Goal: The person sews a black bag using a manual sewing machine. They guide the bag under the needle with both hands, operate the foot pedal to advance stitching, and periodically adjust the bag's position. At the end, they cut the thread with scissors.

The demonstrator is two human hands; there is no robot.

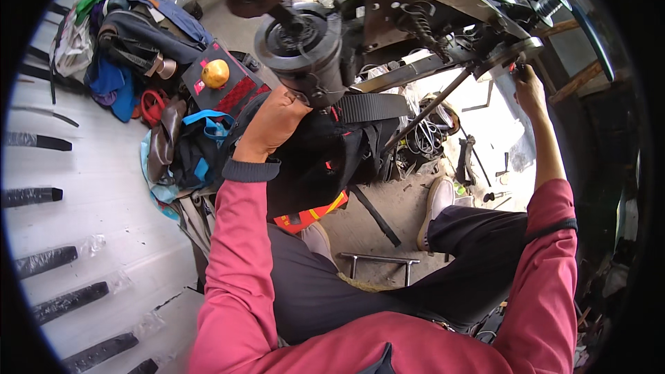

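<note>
In front of me stands a dark metal hand-cranked sewing machine (305,48) with a round, worn head. A black fabric bag (305,166) with a wide webbing strap (374,107) hangs below it, over my lap. My left hand (277,125) is closed against the machine's head, gripping the bag's upper part; its fingertips are partly hidden. At the far right my right hand (529,88) is raised and wrapped round the crank handle (513,67) beside the machine's wheel (509,55).
Heaped clothes and bags (138,34) lie at the left, with a round yellow-orange fruit (215,73) on a dark box (228,86). Several black strips (48,260) lie on a white surface (104,201). Coiled cables (426,131), tools (467,159) and a metal bar frame (377,260) are on the floor.
</note>
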